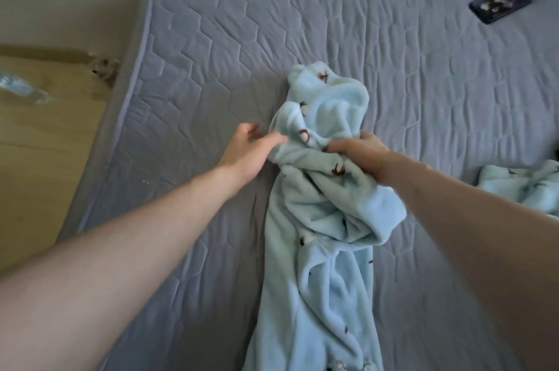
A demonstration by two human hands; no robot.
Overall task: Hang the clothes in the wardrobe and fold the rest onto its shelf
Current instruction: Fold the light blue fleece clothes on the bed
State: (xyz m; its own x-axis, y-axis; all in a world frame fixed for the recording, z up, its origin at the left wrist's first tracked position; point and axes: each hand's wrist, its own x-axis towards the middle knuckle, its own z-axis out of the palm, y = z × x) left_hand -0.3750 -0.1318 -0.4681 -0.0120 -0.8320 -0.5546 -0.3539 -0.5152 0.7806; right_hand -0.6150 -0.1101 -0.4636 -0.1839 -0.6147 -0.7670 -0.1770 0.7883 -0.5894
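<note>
A light blue fleece garment (317, 219) with small brown prints lies bunched in a long strip down the middle of the grey quilted mattress (363, 23). My right hand (360, 153) grips a fold of it near the upper part, fingers curled into the cloth. My left hand (251, 150) is beside the garment's left edge, fingers straight and spread, the fingertips touching the fleece. A second light blue fleece piece (523, 189) lies crumpled at the right edge of the mattress.
A dark phone (500, 3) lies on the mattress at the far right. Left of the bed is a wooden floor (39, 144), with a clear plastic item (24, 89) lying on it. The mattress edge (127, 83) runs diagonally at the left.
</note>
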